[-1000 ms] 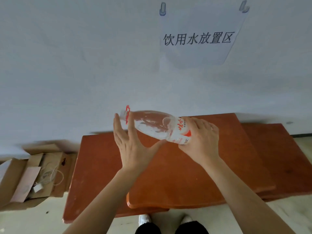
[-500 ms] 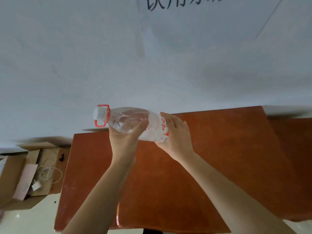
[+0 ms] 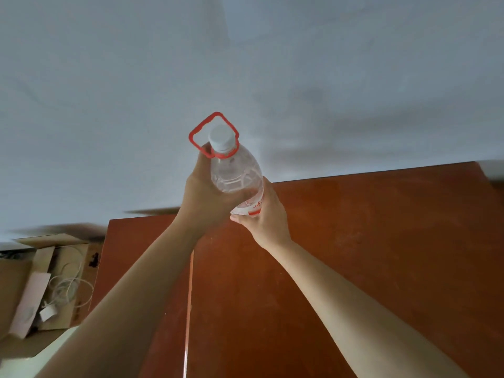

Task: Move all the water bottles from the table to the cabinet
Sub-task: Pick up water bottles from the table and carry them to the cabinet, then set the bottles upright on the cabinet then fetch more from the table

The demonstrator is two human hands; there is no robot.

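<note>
Clear water bottle (image 3: 236, 175), white cap (image 3: 221, 136) uppermost and red carrying loop (image 3: 197, 133) at the neck, held nearly upright in the air above a red-brown wooden top (image 3: 368, 241). Left hand (image 3: 204, 197) wrapped round its shoulder; right hand (image 3: 268, 216) clasping the labelled lower part. White wall (image 3: 109, 105) behind; open cardboard box (image 3: 32, 282) with cables on the floor, left

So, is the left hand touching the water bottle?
Touching. The head view shows the left hand gripping the water bottle just below its neck, with no gap between them; the right hand holds its labelled lower part.
</note>
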